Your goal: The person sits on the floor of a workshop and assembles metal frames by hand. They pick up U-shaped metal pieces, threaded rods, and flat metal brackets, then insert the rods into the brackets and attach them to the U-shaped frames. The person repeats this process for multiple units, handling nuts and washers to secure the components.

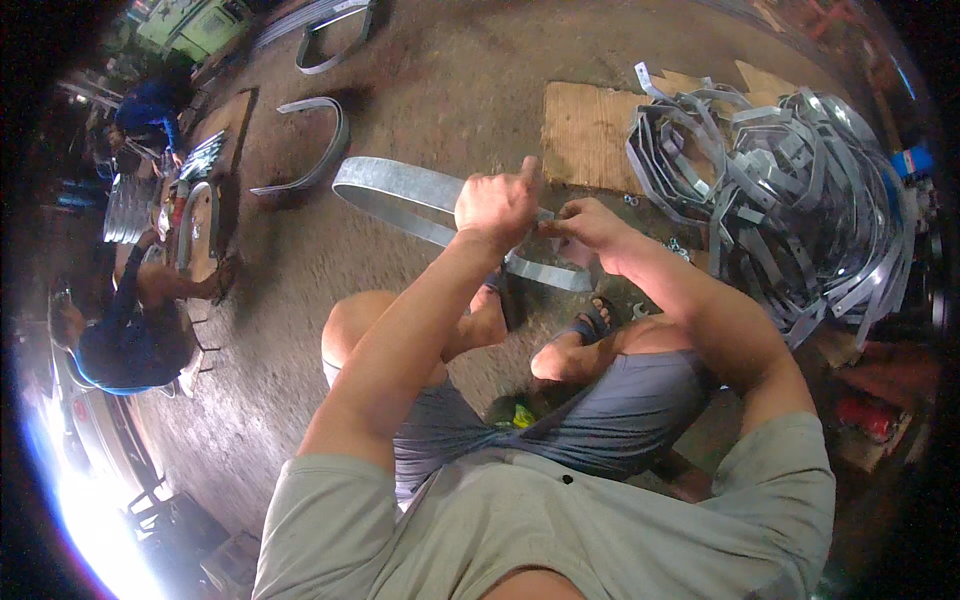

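Note:
A bent grey metal strap (pixel 400 178) is held out before my knees, curving away to the left. My left hand (pixel 497 208) is closed round it, with the thumb pointing up and away. Close beside it, my right hand (pixel 597 232) has its fingers pinched together near the strap's right part. What sits between those fingertips is too small to make out. Another length of grey metal strap (pixel 548 273) shows below the hands; whether it belongs to the same piece I cannot tell.
A tangled heap of bent metal straps (pixel 790 190) lies at the right, beside flattened cardboard (pixel 590 135). Small nuts or bolts (pixel 678 248) and a wrench (pixel 640 311) lie near my foot. Bent straps (pixel 325 145) lie ahead left. Two other people (pixel 130 340) work at the left.

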`<action>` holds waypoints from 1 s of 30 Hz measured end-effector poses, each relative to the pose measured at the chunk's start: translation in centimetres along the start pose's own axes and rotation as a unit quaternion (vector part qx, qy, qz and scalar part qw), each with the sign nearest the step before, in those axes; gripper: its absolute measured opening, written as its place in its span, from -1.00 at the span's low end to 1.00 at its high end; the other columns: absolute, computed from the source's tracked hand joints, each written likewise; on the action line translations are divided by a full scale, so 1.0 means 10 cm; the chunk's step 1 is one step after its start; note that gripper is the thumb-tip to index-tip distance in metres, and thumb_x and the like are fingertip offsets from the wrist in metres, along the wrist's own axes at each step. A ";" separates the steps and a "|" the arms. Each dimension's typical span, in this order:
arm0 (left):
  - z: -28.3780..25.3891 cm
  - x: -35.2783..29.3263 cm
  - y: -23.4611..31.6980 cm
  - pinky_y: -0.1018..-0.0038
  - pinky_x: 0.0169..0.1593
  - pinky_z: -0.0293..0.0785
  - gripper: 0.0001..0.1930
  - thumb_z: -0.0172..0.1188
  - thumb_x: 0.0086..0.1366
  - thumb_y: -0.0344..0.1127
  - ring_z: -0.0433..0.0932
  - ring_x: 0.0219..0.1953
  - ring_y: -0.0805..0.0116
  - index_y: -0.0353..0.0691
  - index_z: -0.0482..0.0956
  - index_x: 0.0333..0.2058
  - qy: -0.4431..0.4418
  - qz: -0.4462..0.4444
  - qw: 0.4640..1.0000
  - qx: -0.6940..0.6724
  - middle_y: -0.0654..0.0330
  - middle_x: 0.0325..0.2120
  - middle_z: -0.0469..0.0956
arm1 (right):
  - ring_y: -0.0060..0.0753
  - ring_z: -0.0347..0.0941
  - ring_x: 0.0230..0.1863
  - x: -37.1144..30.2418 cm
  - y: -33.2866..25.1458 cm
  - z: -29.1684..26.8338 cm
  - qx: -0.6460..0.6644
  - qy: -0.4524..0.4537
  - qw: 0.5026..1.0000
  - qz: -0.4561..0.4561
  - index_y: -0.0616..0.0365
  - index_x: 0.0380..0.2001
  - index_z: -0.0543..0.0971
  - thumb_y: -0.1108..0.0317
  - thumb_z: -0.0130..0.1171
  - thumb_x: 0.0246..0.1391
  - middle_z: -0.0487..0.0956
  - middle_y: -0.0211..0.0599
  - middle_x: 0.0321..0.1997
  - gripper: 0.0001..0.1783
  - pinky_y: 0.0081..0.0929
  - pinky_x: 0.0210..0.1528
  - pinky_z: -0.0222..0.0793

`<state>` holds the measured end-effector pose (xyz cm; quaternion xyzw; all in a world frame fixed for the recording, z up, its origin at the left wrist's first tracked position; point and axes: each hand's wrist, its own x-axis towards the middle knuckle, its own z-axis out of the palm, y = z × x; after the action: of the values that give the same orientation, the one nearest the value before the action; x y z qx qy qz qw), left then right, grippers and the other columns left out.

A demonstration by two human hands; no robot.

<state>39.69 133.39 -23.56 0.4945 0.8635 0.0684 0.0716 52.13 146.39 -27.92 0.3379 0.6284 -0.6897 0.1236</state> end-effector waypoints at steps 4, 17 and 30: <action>0.08 -0.03 0.02 -0.01 -0.24 0.54 -0.81 -0.05 0.32 -0.28 0.65 -0.35 -0.17 -0.12 0.29 -0.12 0.008 0.005 1.000 -0.017 -0.10 -0.47 0.65 | -0.53 0.43 -0.49 -0.08 0.05 -0.01 0.025 -0.020 0.999 -0.009 0.10 -0.44 0.57 0.13 0.52 -0.05 0.54 -0.42 -0.50 -0.65 -0.49 -0.45 0.30; -0.02 0.12 0.05 0.05 -0.18 0.59 -0.76 -0.10 0.39 -0.19 0.68 -0.27 -0.11 -0.10 0.38 -0.06 -0.019 -0.030 0.999 -0.004 -0.07 -0.38 0.67 | -0.57 0.40 -0.43 -0.01 0.04 -0.13 0.020 -0.049 0.998 -0.038 0.10 -0.42 0.57 0.05 0.40 0.08 0.51 -0.45 -0.45 -0.65 -0.49 -0.40 0.28; 0.02 0.07 -0.54 -0.06 -0.19 0.54 -0.78 -0.07 0.39 -0.13 0.64 -0.26 -0.22 0.06 0.44 -0.06 0.055 -0.091 0.994 -0.021 -0.14 -0.36 0.65 | -0.30 0.52 -0.33 0.15 -0.23 0.18 -0.275 0.000 0.943 -0.190 0.31 -0.30 0.63 0.20 0.49 -0.26 0.63 -0.13 -0.37 -0.53 -0.32 -0.22 0.40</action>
<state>34.79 131.32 -24.82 0.4078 0.9058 0.1073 0.0401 49.08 145.46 -27.11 0.1653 0.8461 -0.5007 0.0780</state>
